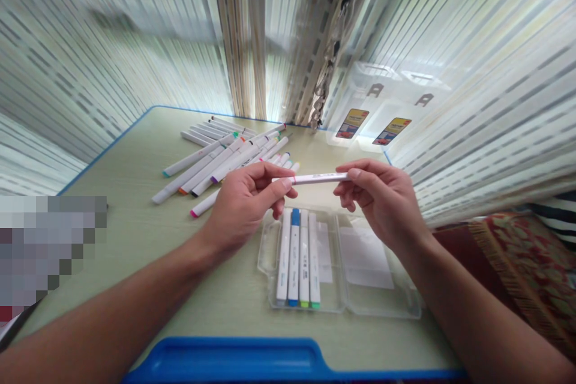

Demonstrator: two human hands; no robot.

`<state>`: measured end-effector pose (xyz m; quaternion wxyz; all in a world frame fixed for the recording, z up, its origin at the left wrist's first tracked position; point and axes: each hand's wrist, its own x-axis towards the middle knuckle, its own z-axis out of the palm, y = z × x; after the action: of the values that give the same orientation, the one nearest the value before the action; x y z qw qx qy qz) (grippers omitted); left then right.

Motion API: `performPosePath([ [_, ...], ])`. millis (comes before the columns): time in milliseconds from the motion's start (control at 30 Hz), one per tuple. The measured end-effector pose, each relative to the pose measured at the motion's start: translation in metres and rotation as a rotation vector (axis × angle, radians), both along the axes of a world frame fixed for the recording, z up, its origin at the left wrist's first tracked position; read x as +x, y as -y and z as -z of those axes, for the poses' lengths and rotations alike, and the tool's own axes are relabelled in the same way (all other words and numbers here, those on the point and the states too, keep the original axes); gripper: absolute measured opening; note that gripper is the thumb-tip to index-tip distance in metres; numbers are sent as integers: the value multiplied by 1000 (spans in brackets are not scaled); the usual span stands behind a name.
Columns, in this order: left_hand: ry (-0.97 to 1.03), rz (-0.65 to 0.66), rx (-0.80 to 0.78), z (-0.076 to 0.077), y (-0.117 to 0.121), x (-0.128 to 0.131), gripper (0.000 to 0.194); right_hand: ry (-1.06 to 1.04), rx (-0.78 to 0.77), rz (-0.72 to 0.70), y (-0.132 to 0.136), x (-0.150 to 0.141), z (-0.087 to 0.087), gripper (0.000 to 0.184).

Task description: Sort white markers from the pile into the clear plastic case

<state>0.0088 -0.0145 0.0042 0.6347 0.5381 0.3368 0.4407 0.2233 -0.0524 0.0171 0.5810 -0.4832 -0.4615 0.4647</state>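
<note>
Both hands hold one white marker point(320, 178) level above the table. My left hand point(245, 201) pinches its left end with thumb and fingers. My right hand point(382, 198) grips its right end. Below them lies an open clear plastic case point(360, 306) with several markers point(297, 258) side by side in its left half. The right half of the case holds only a paper insert. A loose heap of white markers with coloured caps point(225, 156) lies farther back on the table.
The pale table point(135, 234) has a blue rim and a blue tray edge point(234, 360) at the near side. Two clear packages with yellow labels point(373, 126) lean at the back right. Striped curtains surround the table. A patterned red cloth point(517, 252) is on the right.
</note>
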Motion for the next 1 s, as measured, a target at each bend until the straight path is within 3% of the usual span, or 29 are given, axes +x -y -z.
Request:
performPosePath([
  [333,-118,3,27,-7,2,3,19,340,20,-19,3,-1,1,30],
  [600,-177,108,-14,-5,7,3,20,630,43,-69,7,-4,0,31],
  [1000,-276,128,97,-4,11,6,21,718,56,-63,8,-5,1,38],
])
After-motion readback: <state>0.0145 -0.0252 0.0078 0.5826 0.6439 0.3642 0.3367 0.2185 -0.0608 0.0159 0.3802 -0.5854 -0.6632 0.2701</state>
